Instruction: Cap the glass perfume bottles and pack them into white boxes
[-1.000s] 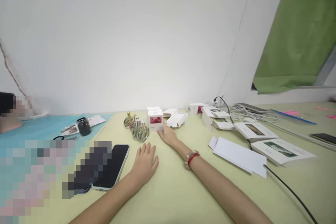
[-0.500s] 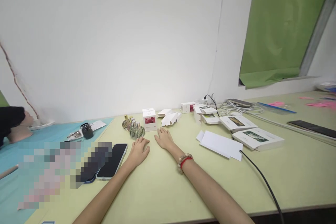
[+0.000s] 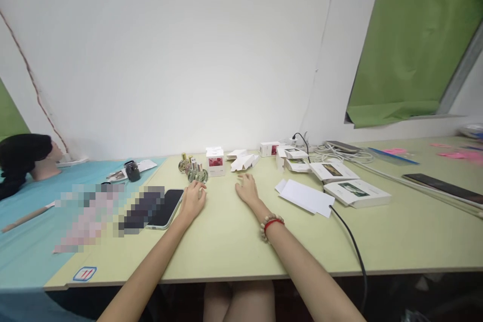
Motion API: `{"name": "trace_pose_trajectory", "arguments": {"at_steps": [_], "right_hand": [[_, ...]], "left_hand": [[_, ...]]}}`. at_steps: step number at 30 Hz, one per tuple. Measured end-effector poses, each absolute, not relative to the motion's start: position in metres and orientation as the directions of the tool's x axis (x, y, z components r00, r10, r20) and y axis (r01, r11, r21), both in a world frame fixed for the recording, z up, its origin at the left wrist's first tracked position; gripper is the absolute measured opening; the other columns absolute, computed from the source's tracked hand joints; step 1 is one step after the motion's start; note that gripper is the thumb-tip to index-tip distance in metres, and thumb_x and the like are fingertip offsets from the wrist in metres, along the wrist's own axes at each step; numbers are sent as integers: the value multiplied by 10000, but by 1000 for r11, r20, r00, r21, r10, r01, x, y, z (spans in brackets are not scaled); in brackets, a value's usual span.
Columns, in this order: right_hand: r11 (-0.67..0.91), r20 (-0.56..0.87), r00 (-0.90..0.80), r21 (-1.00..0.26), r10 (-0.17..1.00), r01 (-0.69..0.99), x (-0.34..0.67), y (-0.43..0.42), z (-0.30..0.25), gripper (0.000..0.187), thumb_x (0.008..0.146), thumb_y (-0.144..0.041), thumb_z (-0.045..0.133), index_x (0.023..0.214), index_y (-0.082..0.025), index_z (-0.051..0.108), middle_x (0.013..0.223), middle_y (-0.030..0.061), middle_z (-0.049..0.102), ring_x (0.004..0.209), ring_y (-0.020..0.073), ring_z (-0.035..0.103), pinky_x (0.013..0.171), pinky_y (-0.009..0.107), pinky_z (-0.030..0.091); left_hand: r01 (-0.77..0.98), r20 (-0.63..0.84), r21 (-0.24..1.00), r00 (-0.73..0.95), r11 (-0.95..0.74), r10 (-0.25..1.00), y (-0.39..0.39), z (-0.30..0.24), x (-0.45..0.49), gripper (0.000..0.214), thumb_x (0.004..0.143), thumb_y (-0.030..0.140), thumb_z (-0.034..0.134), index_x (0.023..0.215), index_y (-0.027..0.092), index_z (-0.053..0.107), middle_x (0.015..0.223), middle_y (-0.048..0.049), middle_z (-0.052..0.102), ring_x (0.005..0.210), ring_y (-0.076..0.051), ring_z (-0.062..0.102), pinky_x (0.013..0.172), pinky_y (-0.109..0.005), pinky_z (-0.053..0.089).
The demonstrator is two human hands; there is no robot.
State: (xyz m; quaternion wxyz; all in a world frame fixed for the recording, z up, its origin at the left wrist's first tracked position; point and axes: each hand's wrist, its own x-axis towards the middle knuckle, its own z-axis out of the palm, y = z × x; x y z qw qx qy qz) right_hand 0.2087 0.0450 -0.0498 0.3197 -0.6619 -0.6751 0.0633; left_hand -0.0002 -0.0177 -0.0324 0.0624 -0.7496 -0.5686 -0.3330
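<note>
My left hand (image 3: 193,198) rests palm down on the pale green table (image 3: 234,246), fingers loosely spread, fingertips just short of a cluster of small glass perfume bottles (image 3: 193,170). My right hand (image 3: 247,189) lies flat on the table with fingers stretched out, holding nothing; a beaded bracelet with a red band (image 3: 270,223) circles its wrist. A small white box with a red picture (image 3: 215,161) stands beyond both hands. Folded white carton blanks (image 3: 243,161) lie right of that box.
A phone (image 3: 166,208) lies left of my left hand. White sheets (image 3: 305,196), flat printed boxes (image 3: 356,193) and a black cable (image 3: 349,239) occupy the right. A dark jar (image 3: 132,171) sits on the blue mat (image 3: 33,221); a mannequin head (image 3: 22,158) is far left.
My right hand has drawn back from the white box and moved a little right. My left hand slid forward toward the bottles. The view pulled back, showing the table's front edge.
</note>
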Motion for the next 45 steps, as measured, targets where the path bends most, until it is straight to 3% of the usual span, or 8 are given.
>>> {"name": "trace_pose_trajectory", "arguments": {"at_steps": [4, 7, 14, 18, 22, 29, 36, 45], "right_hand": [[13, 438, 323, -610, 839, 792, 236, 47, -43, 536, 781, -324, 367, 1291, -167, 320, 1335, 138, 203, 1210, 248, 293, 958, 363, 287], [-4, 488, 486, -703, 725, 711, 251, 51, -39, 542, 773, -342, 375, 1296, -208, 318, 1353, 128, 150, 1238, 275, 247, 978, 417, 245], [-132, 394, 665, -792, 635, 596, 273, 77, -50, 565, 746, -333, 439, 1284, -167, 385, 1366, 188, 88, 1250, 347, 202, 980, 509, 179], [-162, 407, 642, -751, 650, 640, 286, 91, -56, 577, 728, -333, 451, 1259, -109, 412, 1379, 194, 80, 1267, 348, 161, 997, 495, 180], [-168, 421, 588, -698, 690, 696, 292, 96, -59, 608, 716, -345, 441, 1243, -45, 395, 1340, 215, 211, 1232, 334, 234, 971, 492, 241], [-156, 410, 526, -660, 745, 735, 290, 95, -61, 490, 696, -349, 445, 1137, -149, 521, 1336, 152, 229, 1183, 316, 315, 953, 497, 255], [-146, 403, 490, -638, 773, 756, 287, 88, -56, 553, 711, -379, 438, 1146, -39, 475, 1228, 221, 342, 1166, 328, 324, 950, 474, 269], [-22, 462, 371, -602, 805, 798, 281, 73, -55, 500, 702, -360, 445, 1106, -77, 528, 1180, 157, 413, 1124, 275, 373, 938, 382, 326]], "left_hand": [[891, 642, 329, 32, -312, 766, -17, -32, -2, 232, 797, 191, 381, 978, 174, 526, 995, -78, 513, 978, -200, 495, 868, -338, 375], [908, 666, 349, -68, -230, 743, -16, -33, -2, 286, 777, 205, 417, 1047, 169, 503, 1071, -99, 475, 1014, -226, 461, 889, -373, 365], [923, 609, 359, -122, -136, 783, -16, -35, -1, 324, 767, 210, 420, 1071, 214, 532, 1329, -78, 345, 1135, -286, 356, 890, -439, 341], [913, 567, 374, -88, -161, 819, -10, -39, -3, 299, 761, 204, 423, 1030, 209, 555, 1332, -81, 353, 1174, -283, 340, 917, -442, 323], [895, 557, 404, -78, -188, 827, -3, -43, -5, 326, 757, 183, 414, 1060, 207, 533, 1303, -94, 371, 1191, -252, 345, 950, -420, 306], [876, 485, 462, -122, -136, 866, 0, -44, -5, 388, 741, 231, 451, 1126, 234, 499, 1340, -114, 284, 1214, -292, 310, 935, -461, 314], [867, 507, 470, -112, -165, 855, 1, -45, -5, 416, 739, 236, 454, 1154, 201, 477, 1290, -116, 355, 1223, -266, 307, 975, -434, 290], [852, 509, 489, -104, -187, 854, -6, -41, -1, 422, 742, 242, 446, 1152, 152, 490, 1237, -126, 390, 1173, -263, 354, 973, -406, 293]]}}
